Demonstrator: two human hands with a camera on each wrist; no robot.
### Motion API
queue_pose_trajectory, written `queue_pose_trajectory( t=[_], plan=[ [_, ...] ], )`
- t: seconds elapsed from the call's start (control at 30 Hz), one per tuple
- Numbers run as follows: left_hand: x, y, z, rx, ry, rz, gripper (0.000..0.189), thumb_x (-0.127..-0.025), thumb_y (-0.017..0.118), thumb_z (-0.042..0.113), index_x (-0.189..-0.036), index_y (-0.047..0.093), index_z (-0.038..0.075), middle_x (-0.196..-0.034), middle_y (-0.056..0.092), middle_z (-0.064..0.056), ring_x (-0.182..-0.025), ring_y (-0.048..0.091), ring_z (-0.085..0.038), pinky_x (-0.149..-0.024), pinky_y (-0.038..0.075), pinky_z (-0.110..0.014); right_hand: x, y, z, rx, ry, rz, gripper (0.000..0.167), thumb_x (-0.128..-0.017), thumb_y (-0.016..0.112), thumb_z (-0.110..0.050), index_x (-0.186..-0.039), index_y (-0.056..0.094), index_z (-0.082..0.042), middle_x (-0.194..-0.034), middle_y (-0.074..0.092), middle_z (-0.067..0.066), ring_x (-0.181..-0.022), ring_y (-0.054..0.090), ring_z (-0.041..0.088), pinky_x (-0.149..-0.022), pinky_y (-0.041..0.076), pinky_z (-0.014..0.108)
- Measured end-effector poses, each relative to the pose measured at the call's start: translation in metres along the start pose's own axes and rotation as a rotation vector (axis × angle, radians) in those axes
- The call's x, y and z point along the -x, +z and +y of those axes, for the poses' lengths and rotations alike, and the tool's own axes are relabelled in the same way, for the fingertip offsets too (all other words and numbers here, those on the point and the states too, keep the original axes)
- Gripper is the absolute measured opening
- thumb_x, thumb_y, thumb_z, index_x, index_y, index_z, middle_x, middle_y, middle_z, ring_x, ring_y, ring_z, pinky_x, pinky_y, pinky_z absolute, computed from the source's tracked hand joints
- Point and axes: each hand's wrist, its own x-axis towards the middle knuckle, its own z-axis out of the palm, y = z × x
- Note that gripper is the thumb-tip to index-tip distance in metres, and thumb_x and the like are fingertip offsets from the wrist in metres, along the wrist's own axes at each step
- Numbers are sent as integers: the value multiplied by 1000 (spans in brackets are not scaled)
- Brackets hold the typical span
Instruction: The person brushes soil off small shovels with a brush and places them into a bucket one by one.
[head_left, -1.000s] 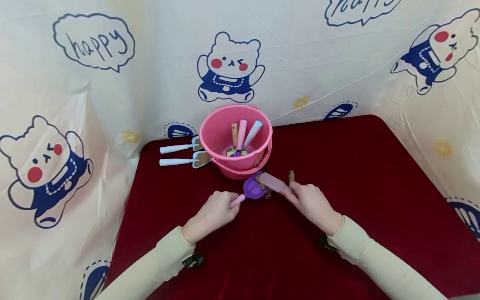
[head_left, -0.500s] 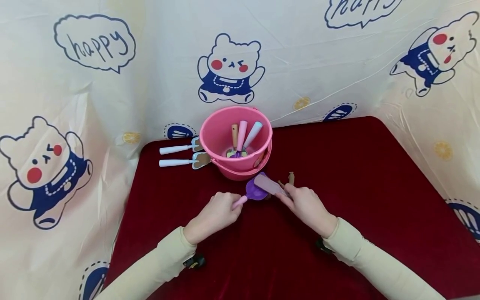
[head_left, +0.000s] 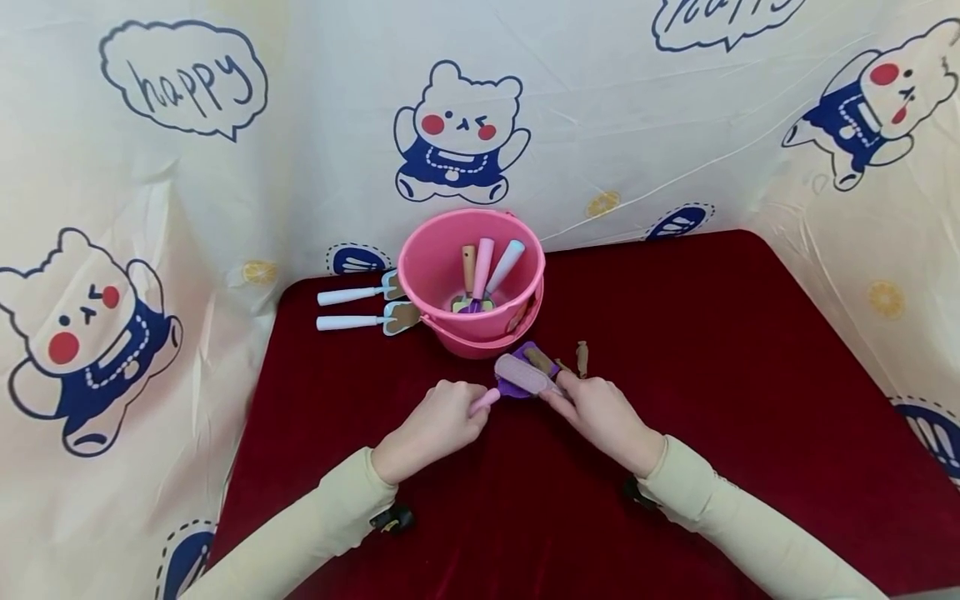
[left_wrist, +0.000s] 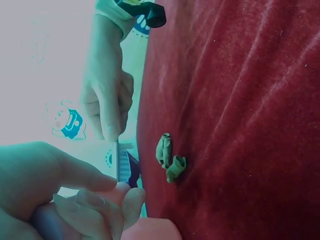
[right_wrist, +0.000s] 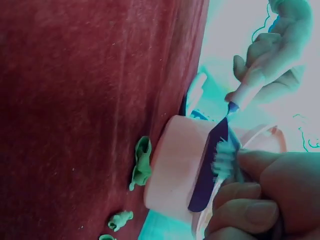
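Observation:
In the head view my left hand (head_left: 441, 421) grips the pink handle (head_left: 485, 401) of a small toy shovel with a purple blade (right_wrist: 205, 180). My right hand (head_left: 607, 412) holds a pale pink brush (head_left: 521, 373) laid across that blade. White bristles (right_wrist: 225, 160) meet the blade in the right wrist view, where the shovel is raised above the table and tilted. Beside the brush a brown patch (head_left: 537, 360) shows against the purple. Brown crumpled lumps (head_left: 582, 358) lie on the cloth below, looking greenish in the wrist views.
Just behind the shovel stands a pink bucket (head_left: 429, 265) holding several tools, their brown, pink and pale blue handles (head_left: 508, 260) upright. Two shovels (head_left: 348, 322) with pale blue handles lie left of it. A dark red cloth (head_left: 712, 350) covers the table; printed curtains (head_left: 315, 150) hang around.
My right hand has drawn the brush leftward over the purple blade, uncovering the brown patch. My left hand and the shovel have shifted slightly right. The bucket stays put.

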Motion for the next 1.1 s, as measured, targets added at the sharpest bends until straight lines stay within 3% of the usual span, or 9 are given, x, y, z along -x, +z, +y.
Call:
queue_pose_trajectory(
  t=[0.23, 0.47, 0.6, 0.87, 1.1],
  plan=[
    [-2, -3, 1, 2, 0, -13, 39, -100, 66, 12, -66, 47, 15, -54, 36, 8, -46, 39, -4, -47, 37, -22, 0, -6, 12, 72, 58, 77, 29, -102, 68, -24, -83, 52, -9, -55, 38, -6, -43, 34, 4, -39, 32, 23],
    [-2, -2, 3, 8, -11, -20, 36, -99, 67, 11, -67, 50, 14, -54, 37, 8, -47, 39, -4, -47, 37, -22, 3, -2, 7, -12, -8, 0, 28, -103, 68, -27, -84, 51, -14, -58, 38, -10, -46, 34, 0, -42, 33, 20],
    [-2, -2, 5, 8, -16, -16, 34, -99, 67, 10, -68, 53, 13, -54, 37, 8, -47, 40, -4, -47, 37, -22, 3, 0, 6, 9, -21, -11, 29, -102, 68, -29, -84, 51, -15, -58, 37, -10, -47, 34, 1, -44, 34, 21],
    [-2, -2, 2, 8, -4, -11, 39, -100, 65, 12, -66, 47, 15, -53, 35, 9, -47, 37, -3, -47, 36, -22, 3, -4, 16, 100, 35, 87, 30, -101, 71, -24, -82, 52, -10, -56, 37, -7, -44, 33, 5, -39, 31, 23],
    [-4, 1, 4, 0, 6, 9, 36, -100, 67, 13, -68, 51, 14, -54, 35, 9, -47, 37, -3, -48, 36, -23, 5, 0, 5, 24, -32, 9, 25, -102, 69, -28, -88, 54, -13, -60, 43, -10, -48, 37, 1, -44, 35, 20]
  ],
)
